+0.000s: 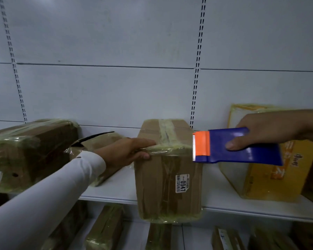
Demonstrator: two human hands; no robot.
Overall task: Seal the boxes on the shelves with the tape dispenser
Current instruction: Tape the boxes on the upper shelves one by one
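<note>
A pale grey back wall [116, 42] with two slotted uprights fills the upper half, and a white shelf [220, 193] runs across below it. On the shelf's left lies a large brown box [25, 152] wrapped in yellowish tape, with a smaller, partly open box [96, 141] beside it. At the right stands a yellow box [271, 183] with printed characters. Between them a tall brown box [168, 177] stands upright at the shelf's front edge, its base overhanging the lip; a strip of tape [167, 130] runs over its top and down the front, and a white label [182, 183] reading 0947 sits on its front face. More taped boxes [105, 228] lie on the shelf below. The left hand [126, 152], in a white sleeve [49, 193], grips the tall box's upper left corner, fingers laid along the top front edge and thumb curled under on the front. The right hand [264, 130] pinches the blue dispenser [242, 147], thumb pressed on its flat side, with the orange toothed blade [201, 146] touching or just beside the box's upper right edge.
</note>
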